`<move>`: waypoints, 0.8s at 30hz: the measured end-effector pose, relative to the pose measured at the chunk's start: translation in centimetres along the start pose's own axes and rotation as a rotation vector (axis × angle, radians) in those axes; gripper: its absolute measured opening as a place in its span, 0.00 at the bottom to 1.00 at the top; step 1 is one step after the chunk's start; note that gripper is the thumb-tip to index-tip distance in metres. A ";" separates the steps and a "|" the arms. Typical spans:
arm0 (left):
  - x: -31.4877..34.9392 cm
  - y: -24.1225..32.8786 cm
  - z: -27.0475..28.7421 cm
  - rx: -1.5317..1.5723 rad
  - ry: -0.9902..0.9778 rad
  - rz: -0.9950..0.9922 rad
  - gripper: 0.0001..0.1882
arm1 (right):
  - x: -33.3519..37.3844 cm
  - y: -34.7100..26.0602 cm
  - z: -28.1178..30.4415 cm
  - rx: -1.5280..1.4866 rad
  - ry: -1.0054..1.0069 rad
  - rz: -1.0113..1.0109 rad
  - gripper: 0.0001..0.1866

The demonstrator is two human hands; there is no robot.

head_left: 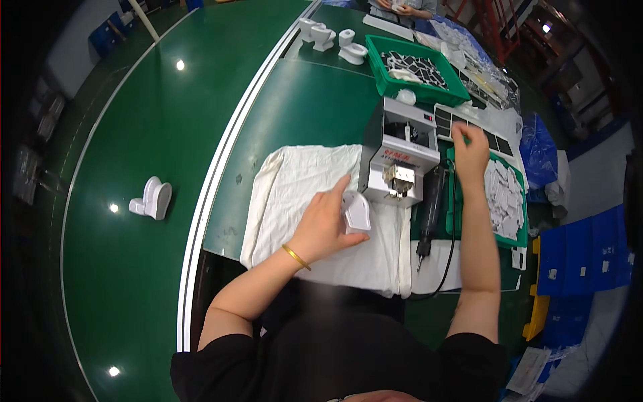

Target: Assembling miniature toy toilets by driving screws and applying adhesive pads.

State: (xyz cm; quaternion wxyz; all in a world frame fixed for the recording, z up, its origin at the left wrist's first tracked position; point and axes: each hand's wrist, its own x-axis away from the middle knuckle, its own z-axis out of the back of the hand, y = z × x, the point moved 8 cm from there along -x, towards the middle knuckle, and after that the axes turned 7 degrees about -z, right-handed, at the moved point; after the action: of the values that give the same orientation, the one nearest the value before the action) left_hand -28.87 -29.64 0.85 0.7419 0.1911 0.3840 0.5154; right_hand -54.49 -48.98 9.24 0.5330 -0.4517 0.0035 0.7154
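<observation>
My left hand [324, 221] is on a small white plastic part [357, 213] that looks like a piece of a miniature toilet. Its thumb and index finger reach along either side of the part, over a white cloth [288, 194]. Farther right, my right hand [471, 149] is raised above a sheet with black rectangles [497, 142], with its fingers pinched together. Whatever may be between those fingertips is too small to make out. Between my hands stands a grey and black benchtop machine [400, 157] with a metal feeding mechanism in front.
A dark electric screwdriver [432, 208] with a cable lies beside the machine. Right of it, a green tray [523, 236] holds white pieces. Another green tray [378, 79] is farther back, near white miniature toilets [351, 47]. One more toilet [153, 198] sits on the green conveyor belt [134, 268]. A person [408, 8] works beyond.
</observation>
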 end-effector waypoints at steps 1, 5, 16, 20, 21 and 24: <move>-0.3 -0.3 -0.2 0.023 -0.047 0.068 0.58 | -3.2 0.6 -2.3 0.031 -0.102 -0.057 0.11; 0.0 -1.1 -0.7 0.031 -0.023 0.047 0.59 | -12.9 3.7 -15.3 0.092 -0.469 -0.144 0.13; 3.2 -8.3 15.6 -0.376 0.141 0.385 0.45 | -18.1 12.6 -27.9 0.246 -0.844 -0.051 0.18; 11.1 -14.7 27.3 -1.214 0.244 0.681 0.43 | -20.3 14.1 -20.9 -0.317 -0.590 -0.311 0.20; 13.4 -17.6 28.8 -1.101 0.201 0.779 0.42 | -20.2 14.5 -19.5 -0.495 -0.621 -0.447 0.20; 14.3 -19.3 29.1 -1.014 0.192 0.720 0.39 | -19.0 14.1 -14.1 -0.935 -0.451 -0.612 0.21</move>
State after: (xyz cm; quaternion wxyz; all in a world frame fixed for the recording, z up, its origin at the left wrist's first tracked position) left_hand 7.88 -21.00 0.85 0.4824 -0.1144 0.0683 0.8658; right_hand -55.78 -76.36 6.58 0.4471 -0.4558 -0.5549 0.5333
